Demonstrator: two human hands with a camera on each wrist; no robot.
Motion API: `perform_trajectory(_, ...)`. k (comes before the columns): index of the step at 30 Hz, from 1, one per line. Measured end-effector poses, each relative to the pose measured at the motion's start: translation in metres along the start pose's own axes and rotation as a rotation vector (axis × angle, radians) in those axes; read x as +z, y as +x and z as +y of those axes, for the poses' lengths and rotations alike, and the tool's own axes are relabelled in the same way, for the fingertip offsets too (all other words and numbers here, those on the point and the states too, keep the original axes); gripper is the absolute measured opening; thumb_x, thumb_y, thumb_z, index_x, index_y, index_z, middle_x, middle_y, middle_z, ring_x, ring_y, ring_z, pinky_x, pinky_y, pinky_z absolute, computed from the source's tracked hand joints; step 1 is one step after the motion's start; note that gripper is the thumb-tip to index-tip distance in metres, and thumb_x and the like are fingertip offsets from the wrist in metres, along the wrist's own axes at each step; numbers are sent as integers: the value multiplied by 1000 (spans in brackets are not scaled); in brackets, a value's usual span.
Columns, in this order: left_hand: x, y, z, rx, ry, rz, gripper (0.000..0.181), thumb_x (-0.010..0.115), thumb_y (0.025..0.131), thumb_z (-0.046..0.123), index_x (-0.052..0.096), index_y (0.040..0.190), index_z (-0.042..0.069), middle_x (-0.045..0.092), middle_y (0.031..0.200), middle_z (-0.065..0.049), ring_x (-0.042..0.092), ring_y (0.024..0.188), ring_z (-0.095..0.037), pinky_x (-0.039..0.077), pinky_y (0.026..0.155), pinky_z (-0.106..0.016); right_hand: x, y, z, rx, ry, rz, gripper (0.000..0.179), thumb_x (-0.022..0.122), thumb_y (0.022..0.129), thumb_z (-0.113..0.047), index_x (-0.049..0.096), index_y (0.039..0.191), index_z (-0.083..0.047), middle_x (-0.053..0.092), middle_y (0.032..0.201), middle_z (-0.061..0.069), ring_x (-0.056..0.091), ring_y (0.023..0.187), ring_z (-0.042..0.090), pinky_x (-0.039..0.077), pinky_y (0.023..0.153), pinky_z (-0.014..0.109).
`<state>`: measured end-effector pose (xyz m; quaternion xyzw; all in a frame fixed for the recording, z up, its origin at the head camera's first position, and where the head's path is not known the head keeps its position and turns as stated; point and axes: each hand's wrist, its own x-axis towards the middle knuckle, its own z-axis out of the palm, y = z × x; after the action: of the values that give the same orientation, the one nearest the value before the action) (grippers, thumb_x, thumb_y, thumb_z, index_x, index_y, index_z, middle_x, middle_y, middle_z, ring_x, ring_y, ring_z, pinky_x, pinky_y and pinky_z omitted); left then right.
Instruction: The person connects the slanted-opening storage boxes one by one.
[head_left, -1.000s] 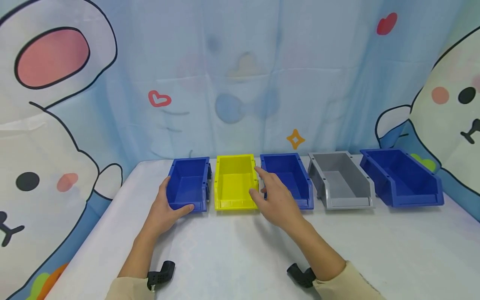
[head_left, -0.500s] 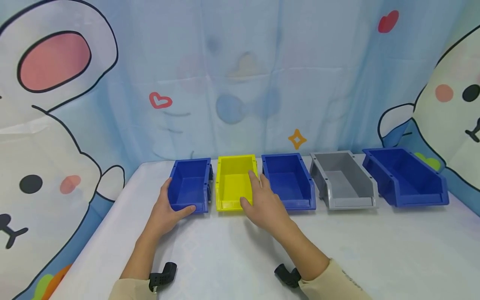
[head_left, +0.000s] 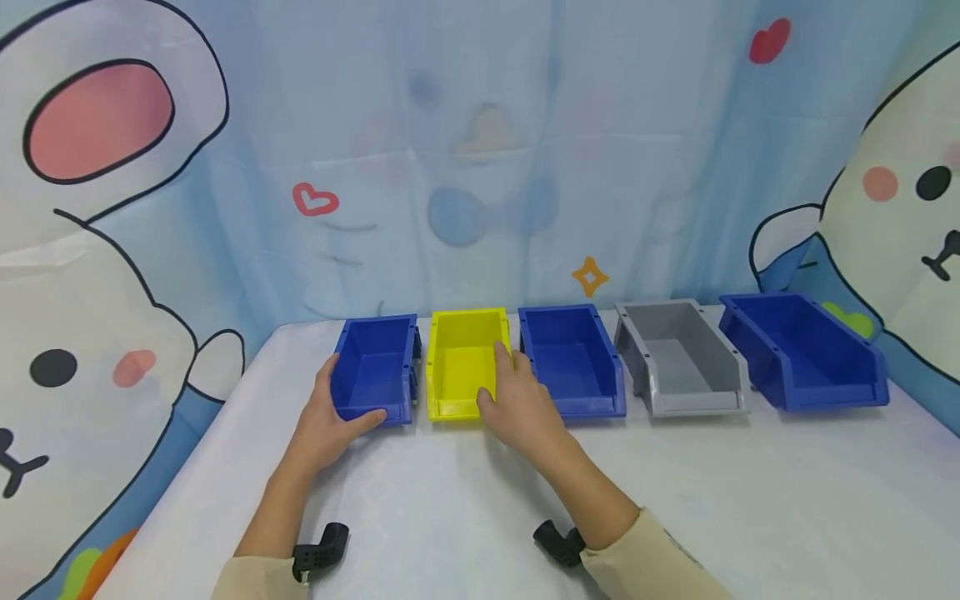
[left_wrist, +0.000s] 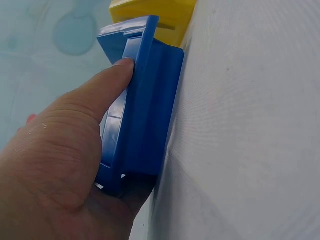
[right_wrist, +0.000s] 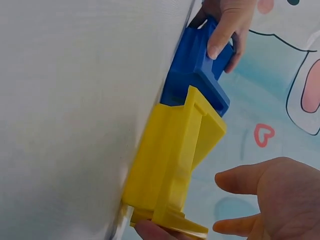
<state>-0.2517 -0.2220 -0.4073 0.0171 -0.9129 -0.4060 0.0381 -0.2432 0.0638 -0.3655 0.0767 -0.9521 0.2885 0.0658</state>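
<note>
The leftmost bin is blue plastic point(head_left: 378, 335), and my left hand point(head_left: 322, 429) grips it. In the left wrist view the thumb point(left_wrist: 117, 75) presses on its front lip while the fingers go round the left side, partly hidden. Beside it stands a yellow bin point(head_left: 455, 409). At that bin's right wall is my right hand point(head_left: 521, 408), index finger over the rim. The right wrist view shows the thumb point(right_wrist: 237, 178) apart from the yellow bin and another fingertip point(right_wrist: 152, 231) by its side wall; whether that one touches is unclear.
Right of the yellow bin, a second blue bin point(head_left: 573, 407), a grey bin point(head_left: 697, 406) and a third blue bin point(head_left: 832, 396) continue the row. All stand on a white-covered table point(head_left: 450, 517), before a patterned light-blue curtain point(head_left: 480, 75).
My right hand has moved left from between the yellow and middle blue bins to the yellow bin's right side. My left hand stays on the leftmost blue bin. No bin has visibly moved.
</note>
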Motion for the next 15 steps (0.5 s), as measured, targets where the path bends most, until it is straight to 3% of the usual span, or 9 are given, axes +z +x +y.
perform_trajectory(4, -1, 0, -1, 10, -7, 3, 121, 82, 86, 47, -4, 167, 20, 13, 172, -23, 20, 156, -48, 22, 124, -67, 2, 4, 1, -5, 6, 13, 67, 56, 101, -15, 29, 161, -3, 38, 157, 29, 67, 77, 38, 61, 74, 49)
perform_trajectory(7, -1, 1, -2, 13, -7, 1, 121, 82, 86, 48, -4, 167, 20, 12, 172, -23, 20, 156, -48, 22, 124, -67, 1, 8, 3, 24, 15, 18, 62, 52, 101, -7, 33, 160, -6, 43, 153, 25, 59, 68, 30, 58, 67, 42)
perform_trajectory(9, 0, 1, -2, 14, -5, -1, 121, 82, 86, 48, -4, 167, 20, 12, 172, -23, 19, 156, -48, 22, 124, -67, 1, 10, 5, 45, 14, 16, 61, 51, 101, -4, 36, 160, -8, 46, 151, 23, 60, 72, 29, 60, 72, 42)
perform_trajectory(15, -1, 1, -2, 12, -4, 1, 121, 82, 86, 48, -3, 167, 19, 12, 172, -23, 20, 156, -48, 22, 124, -67, 3, 17, 8, 50, 38, 3, 60, 53, 100, -2, 38, 158, -6, 53, 145, 24, 65, 106, 39, 58, 95, 52)
